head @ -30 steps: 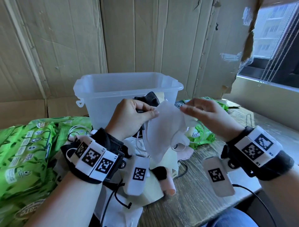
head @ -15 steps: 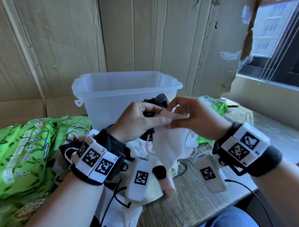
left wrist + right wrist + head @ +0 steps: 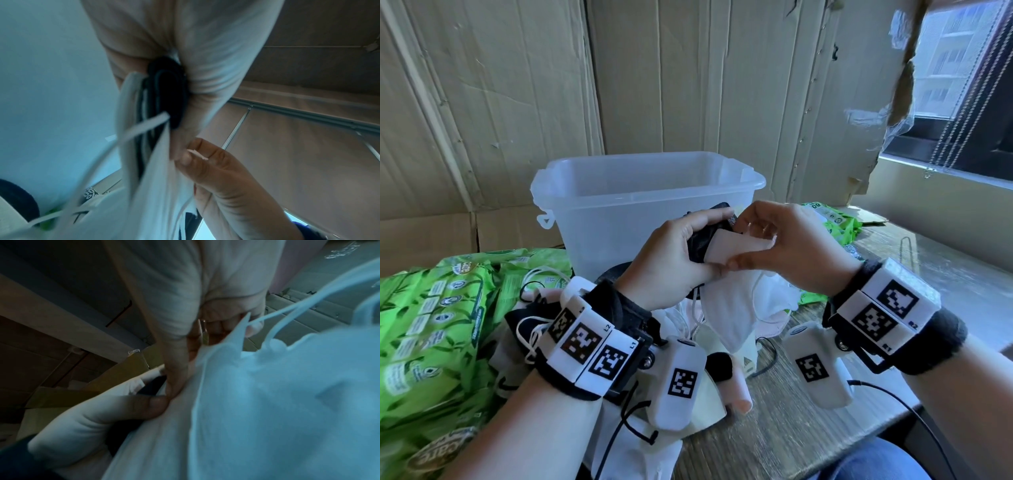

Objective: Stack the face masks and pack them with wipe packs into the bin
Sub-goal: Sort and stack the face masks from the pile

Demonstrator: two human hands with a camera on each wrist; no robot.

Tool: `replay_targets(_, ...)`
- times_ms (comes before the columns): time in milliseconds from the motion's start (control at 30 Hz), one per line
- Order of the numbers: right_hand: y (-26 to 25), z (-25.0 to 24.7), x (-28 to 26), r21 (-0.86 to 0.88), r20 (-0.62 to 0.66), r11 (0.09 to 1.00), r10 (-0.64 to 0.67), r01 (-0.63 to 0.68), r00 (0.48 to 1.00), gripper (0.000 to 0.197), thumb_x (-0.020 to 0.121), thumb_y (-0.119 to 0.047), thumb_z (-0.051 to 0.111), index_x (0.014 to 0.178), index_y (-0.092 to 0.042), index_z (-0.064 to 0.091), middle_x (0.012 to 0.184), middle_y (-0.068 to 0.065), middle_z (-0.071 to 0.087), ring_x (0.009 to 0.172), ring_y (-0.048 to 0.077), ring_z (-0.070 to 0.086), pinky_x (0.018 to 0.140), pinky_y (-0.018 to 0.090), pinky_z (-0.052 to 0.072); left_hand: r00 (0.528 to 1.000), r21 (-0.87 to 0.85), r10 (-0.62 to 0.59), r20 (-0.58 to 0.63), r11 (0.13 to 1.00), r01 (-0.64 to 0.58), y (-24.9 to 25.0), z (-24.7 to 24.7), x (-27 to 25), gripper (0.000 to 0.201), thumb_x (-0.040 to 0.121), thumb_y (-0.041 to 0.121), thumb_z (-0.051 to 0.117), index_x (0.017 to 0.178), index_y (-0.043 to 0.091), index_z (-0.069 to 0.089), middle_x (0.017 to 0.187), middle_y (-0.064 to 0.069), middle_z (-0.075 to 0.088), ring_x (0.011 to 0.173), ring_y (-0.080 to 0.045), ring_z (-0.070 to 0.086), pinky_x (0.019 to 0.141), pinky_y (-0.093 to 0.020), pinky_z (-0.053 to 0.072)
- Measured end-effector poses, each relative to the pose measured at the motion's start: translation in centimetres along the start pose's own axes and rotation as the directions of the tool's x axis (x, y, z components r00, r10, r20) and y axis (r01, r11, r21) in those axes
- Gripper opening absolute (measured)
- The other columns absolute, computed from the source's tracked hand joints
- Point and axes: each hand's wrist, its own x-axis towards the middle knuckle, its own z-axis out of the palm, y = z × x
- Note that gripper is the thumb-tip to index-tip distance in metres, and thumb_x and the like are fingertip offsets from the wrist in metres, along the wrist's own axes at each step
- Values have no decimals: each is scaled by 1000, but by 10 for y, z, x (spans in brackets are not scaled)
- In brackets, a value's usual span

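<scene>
Head view showed both hands raised in front of the translucent bin (image 3: pixel 619 205), which stood on the wooden table (image 3: pixel 774 428) and looked empty as far as its cloudy walls allowed. The left hand (image 3: pixel 674 260) had its fingers curled round a small stack of face masks (image 3: pixel 705 241), dark ones at the back and a pale one in front, thumb pressing on the near side. The right hand (image 3: pixel 784 246) pinched the upper edge of a white mask (image 3: pixel 729 315) between thumb and fingertips, laying it against that stack while its body hung down below both hands. The left wrist view confirmed several layers, black and white, clamped in the left palm with ear loops trailing. More loose masks (image 3: pixel 770 308) lay in a heap on the table under the hands, touching one another, so stacking seemed only partly done. Green wipe packs (image 3: pixel 431 325) were piled at the left beside the bin, and another wipe pack (image 3: pixel 832 222) lay to its right; none appeared to be inside yet. By my judgement the packing itself had not started: the remaining masks needed gathering, then the stack and the wipe packs had to go into the bin.
</scene>
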Motion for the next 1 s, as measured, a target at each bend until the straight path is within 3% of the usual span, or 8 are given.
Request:
replay_targets(133, 6, 1, -4, 26, -63, 993, -109, 111, 992, 31, 57, -22, 87, 71, -31, 61, 81, -12, 45, 77, 6, 46, 70, 6, 32, 999, 7, 29, -27, 1000, -29, -1, -1, 0, 61, 71, -13, 71, 115, 28, 58, 114, 12, 65, 107, 3, 60, 94, -14, 43)
replay_targets(233, 4, 1, -10, 91, -96, 980, -165, 174, 982, 17, 59, -31, 79, 68, -31, 64, 77, -13, 54, 72, 7, 51, 71, 12, 36, 999, 42, 24, -32, 999, -23, -1, 0, 0, 41, 74, -8, 71, 101, 23, 68, 97, 14, 69, 91, 6, 62, 84, -12, 46)
replay_targets(333, 4, 0, -8, 173, -84, 984, -34, 49, 996, 19, 75, -40, 67, 71, -22, 65, 63, 4, 61, 57, 8, 46, 58, 22, 35, 999, 96, -9, -46, 995, 13, -3, 0, 0, 26, 78, 0, 71, 84, 26, 72, 78, 14, 71, 79, 0, 64, 79, -23, 52)
replay_targets(400, 6, 1, -3, 240, -86, 970, 70, -47, 994, 14, 87, -30, 62, 76, -21, 63, 60, 9, 59, 55, 13, 40, 53, 27, 32, 999, 86, -23, -41, 996, 26, -3, 1, 0, 18, 80, 4, 70, 83, 22, 74, 81, 8, 73, 80, -6, 67, 81, -30, 55)
replay_targets(567, 9, 3, 4, 249, -13, 953, 181, -172, 983, 12, 74, -21, 75, 71, -18, 63, 57, 8, 57, 52, 12, 41, 55, 26, 32, 999, 67, -33, 10, 997, 32, -4, 4, -1, 22, 80, 9, 72, 75, 31, 73, 78, 9, 73, 78, -5, 66, 80, -28, 53)
replay_targets(700, 8, 3, 6, 311, -10, 941, 146, -135, 989, 24, 69, -12, 78, 70, 3, 59, 64, 10, 55, 63, 16, 43, 63, 27, 34, 998, 109, -54, 24, 993, 51, -5, 5, -1, 18, 79, 9, 72, 80, 27, 74, 82, 7, 74, 81, -6, 67, 83, -28, 54)
replay_targets(900, 2, 6, 13, 310, -51, 947, 108, -87, 993, 25, 85, -10, 64, 71, -20, 46, 57, 3, 56, 52, 27, 58, 53, 27, 33, 994, 131, -77, 81, 989, 66, -6, 4, -1, 22, 77, 9, 74, 71, 30, 71, 61, 16, 61, 62, 3, 54, 61, -19, 47)
replay_targets(1000, 4, 6, 24, 391, -199, 915, 189, -99, 962, 22, 91, -10, 53, 76, -21, 42, 57, 11, 54, 49, 30, 52, 49, 30, 34, 990, 150, -96, 106, 986, 79, -9, 6, 0, 16, 70, 21, 71, 68, 38, 71, 67, 11, 64, 68, -2, 56, 67, -24, 45)
